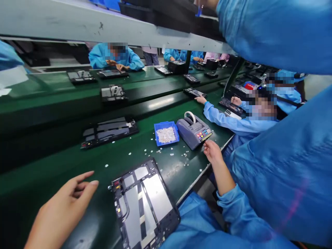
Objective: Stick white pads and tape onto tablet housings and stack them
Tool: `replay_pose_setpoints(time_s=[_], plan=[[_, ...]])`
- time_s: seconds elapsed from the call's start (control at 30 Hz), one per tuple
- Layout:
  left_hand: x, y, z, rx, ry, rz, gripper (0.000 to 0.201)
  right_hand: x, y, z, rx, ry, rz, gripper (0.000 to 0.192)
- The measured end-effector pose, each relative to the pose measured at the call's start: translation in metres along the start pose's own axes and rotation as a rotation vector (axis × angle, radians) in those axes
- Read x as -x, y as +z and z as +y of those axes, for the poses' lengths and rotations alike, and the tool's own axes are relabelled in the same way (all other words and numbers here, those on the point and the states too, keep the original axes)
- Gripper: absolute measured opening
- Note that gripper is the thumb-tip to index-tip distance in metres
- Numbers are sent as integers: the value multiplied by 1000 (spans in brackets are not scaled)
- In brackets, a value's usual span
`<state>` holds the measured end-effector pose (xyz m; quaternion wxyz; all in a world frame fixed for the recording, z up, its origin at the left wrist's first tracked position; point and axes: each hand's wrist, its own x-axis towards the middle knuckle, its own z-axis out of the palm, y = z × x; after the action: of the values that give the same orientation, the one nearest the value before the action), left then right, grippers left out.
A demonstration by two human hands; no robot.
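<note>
My left hand (62, 211) hovers over the green bench at the lower left, fingers loosely apart and holding nothing, just left of an open tablet back frame (145, 204) that lies flat before me. My right hand (213, 152) reaches out from a blue sleeve to the front outlet of a grey tape dispenser (193, 130). Its fingers are bent at the outlet, and whether they pinch a tape piece is too small to tell. A blue tray (166, 135) of small white pieces stands left of the dispenser.
White scraps (145, 152) litter the bench. Another tablet frame (109, 130) lies on the green conveyor (52, 114), with more further along. A standing person's blue sleeve (272, 31) crosses the upper right toward a shelf (103, 24). Seated co-workers line both sides.
</note>
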<state>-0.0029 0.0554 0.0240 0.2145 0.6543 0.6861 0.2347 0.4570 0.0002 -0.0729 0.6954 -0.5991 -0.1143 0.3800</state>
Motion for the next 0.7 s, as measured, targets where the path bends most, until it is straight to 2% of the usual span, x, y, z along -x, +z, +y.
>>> replay_pose_setpoints(time_s=[0.07,0.17,0.23,0.33,0.43,0.57,0.63,0.7], plan=[[13,1,0,37,-13,27,38,13,1,5,4,-5,8,43],[34,12,4,148,-41,2,37,49,9,20,48,2,-30,46],[48,25,16,279,-32,-91,37,81,24,32,126,-9,-161,44],[61,50,41,514,9,-239,36,127,62,44,282,-32,-450,38],[62,73,54,768,-75,-317,36,160,101,50,374,-60,-653,30],[61,86,42,934,-153,-276,22,179,131,58,459,-147,-822,23],[64,85,28,898,-155,-189,19,177,135,62,533,-200,-897,23],[67,77,12,787,-125,-68,19,166,135,64,646,-350,-939,23]])
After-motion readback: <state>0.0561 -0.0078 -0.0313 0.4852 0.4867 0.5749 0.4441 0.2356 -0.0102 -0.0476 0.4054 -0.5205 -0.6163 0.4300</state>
